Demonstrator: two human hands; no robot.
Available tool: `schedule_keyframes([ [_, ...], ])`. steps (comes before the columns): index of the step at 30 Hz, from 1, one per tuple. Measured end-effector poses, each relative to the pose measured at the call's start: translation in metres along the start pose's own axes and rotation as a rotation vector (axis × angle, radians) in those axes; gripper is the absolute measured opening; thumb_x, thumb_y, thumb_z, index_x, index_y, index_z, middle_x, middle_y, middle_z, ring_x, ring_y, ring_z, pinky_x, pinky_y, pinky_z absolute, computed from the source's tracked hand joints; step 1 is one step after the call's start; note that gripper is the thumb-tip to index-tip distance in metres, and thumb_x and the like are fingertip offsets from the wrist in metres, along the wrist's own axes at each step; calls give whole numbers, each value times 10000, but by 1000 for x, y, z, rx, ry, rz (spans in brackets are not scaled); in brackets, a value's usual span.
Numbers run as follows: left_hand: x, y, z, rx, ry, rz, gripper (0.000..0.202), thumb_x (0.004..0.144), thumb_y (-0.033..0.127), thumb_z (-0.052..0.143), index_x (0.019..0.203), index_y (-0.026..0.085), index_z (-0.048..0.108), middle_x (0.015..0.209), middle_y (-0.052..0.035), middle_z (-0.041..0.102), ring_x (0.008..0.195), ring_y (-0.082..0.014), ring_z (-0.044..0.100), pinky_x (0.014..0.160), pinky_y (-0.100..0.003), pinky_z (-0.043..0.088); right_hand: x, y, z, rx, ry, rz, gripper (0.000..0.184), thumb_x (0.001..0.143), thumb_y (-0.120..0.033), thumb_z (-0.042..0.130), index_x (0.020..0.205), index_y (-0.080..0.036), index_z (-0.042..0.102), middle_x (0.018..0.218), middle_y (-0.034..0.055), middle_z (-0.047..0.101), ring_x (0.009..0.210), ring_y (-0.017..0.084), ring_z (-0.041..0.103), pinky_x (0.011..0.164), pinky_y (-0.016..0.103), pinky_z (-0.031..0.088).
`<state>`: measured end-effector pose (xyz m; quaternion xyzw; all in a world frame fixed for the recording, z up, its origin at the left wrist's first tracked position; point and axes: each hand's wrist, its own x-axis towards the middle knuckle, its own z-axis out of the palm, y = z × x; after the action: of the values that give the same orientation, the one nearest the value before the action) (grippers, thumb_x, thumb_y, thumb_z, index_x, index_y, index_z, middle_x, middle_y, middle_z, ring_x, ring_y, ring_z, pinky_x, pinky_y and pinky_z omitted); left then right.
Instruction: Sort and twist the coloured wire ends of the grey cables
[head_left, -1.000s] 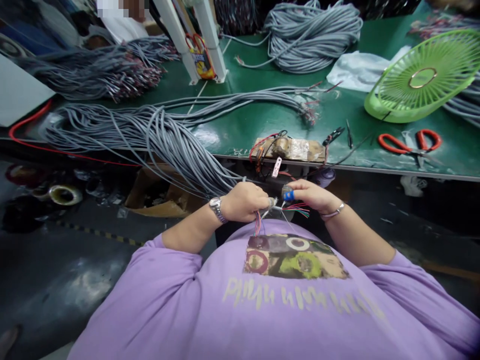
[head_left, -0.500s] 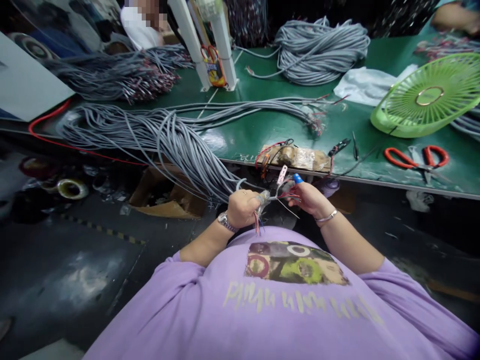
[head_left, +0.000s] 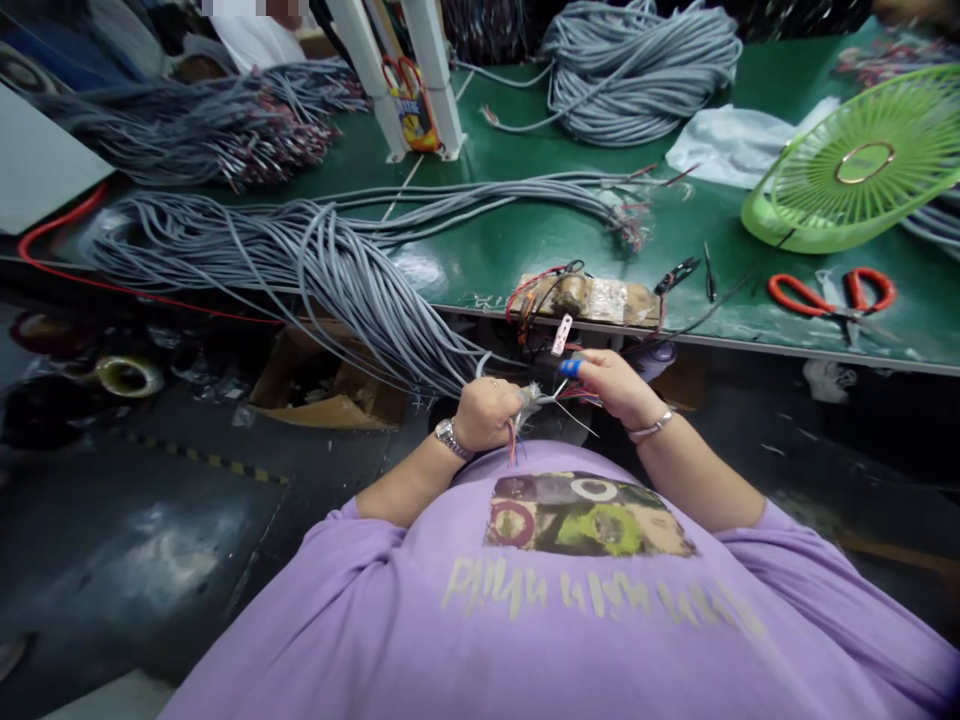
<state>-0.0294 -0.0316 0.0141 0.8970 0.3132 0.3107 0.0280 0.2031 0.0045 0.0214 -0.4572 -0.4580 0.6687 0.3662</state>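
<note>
My left hand, with a watch at its wrist, is wrapped round stripped cable ends. Thin red and blue wires hang below this fist. My right hand pinches thin coloured inner wires just to the right of the left fist; blue tape covers one fingertip. A single white wire slants down between the hands. From the left fist a thick bundle of grey cables runs up and left onto the green table. A small pink-and-white tag stands just above the hands.
A taped wooden block with wires sits at the table's front edge. To its right lie black nippers, red-handled scissors and a green fan. A coiled grey cable is farther back. A cardboard box stands on the floor.
My right thumb and fingers have come together on the wires, the taped fingertip moving down and left. The left hand keeps its grip. The whole view has shifted slightly.
</note>
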Motion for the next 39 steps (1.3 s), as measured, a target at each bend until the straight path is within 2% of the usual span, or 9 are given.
schedule_keyframes([
  [2, -2, 0, -2, 29, 89, 37, 156, 842, 242, 527, 804, 181, 665, 651, -48, 650, 608, -151, 583, 613, -277, 431, 6, 3, -8, 100, 233, -13, 390, 649, -424, 808, 606, -189, 500, 445, -74, 446, 376, 48, 348, 378, 195, 342],
  [4, -3, 1, -4, 54, 173, 48, 134, 853, 229, 536, 804, 171, 646, 603, -23, 616, 568, -135, 566, 590, -260, 432, 9, 5, -16, 202, 362, -18, 405, 667, -450, 800, 623, -198, 486, 447, -80, 432, 374, 49, 345, 380, 191, 367],
  [6, -2, 1, -6, 87, 256, 41, 102, 856, 228, 562, 820, 162, 631, 603, -16, 613, 555, -127, 562, 583, -251, 438, 10, 6, -19, 283, 332, 0, 423, 711, -539, 760, 653, -195, 520, 470, -65, 453, 394, 58, 379, 390, 190, 391],
  [10, 7, -1, 0, 152, 394, 23, 95, 870, 238, 575, 840, 156, 614, 654, -31, 644, 586, -133, 587, 598, -256, 448, 11, 0, -7, 324, 103, 129, 576, 788, -747, 563, 753, -175, 618, 562, -10, 556, 433, 70, 440, 437, 210, 458],
  [13, 17, -6, 9, 196, 420, -9, 123, 882, 244, 569, 793, 164, 600, 621, -20, 620, 573, -133, 580, 604, -261, 436, 19, -7, 5, 310, 69, 152, 588, 789, -759, 551, 781, -177, 629, 641, 10, 615, 474, 78, 487, 469, 214, 481],
  [18, 27, -13, 20, 262, 406, -47, 136, 854, 224, 566, 737, 162, 594, 596, -25, 601, 582, -143, 571, 611, -270, 422, 35, -7, 13, 338, 100, 88, 495, 758, -672, 674, 735, -186, 581, 586, -30, 569, 445, 65, 423, 438, 196, 426],
  [24, 25, -15, 29, 299, 258, -135, 157, 843, 229, 503, 744, 168, 607, 606, -33, 596, 610, -154, 580, 615, -282, 420, 34, -8, 12, 352, 155, 84, 506, 706, -650, 736, 694, -177, 556, 536, -58, 505, 437, 51, 402, 436, 188, 408],
  [31, 23, -14, 33, 300, 244, -129, 148, 835, 216, 497, 732, 171, 593, 603, -29, 587, 593, -148, 560, 597, -278, 399, 35, -7, 13, 394, 163, 21, 480, 672, -598, 791, 658, -166, 583, 513, -54, 501, 455, 54, 419, 458, 194, 395],
  [39, 26, -9, 34, 276, 165, -92, 153, 816, 182, 485, 832, 164, 637, 619, -39, 589, 617, -171, 570, 600, -290, 392, 39, -2, 14, 416, 223, -12, 446, 637, -563, 825, 637, -173, 610, 556, -26, 594, 498, 90, 503, 502, 240, 401],
])
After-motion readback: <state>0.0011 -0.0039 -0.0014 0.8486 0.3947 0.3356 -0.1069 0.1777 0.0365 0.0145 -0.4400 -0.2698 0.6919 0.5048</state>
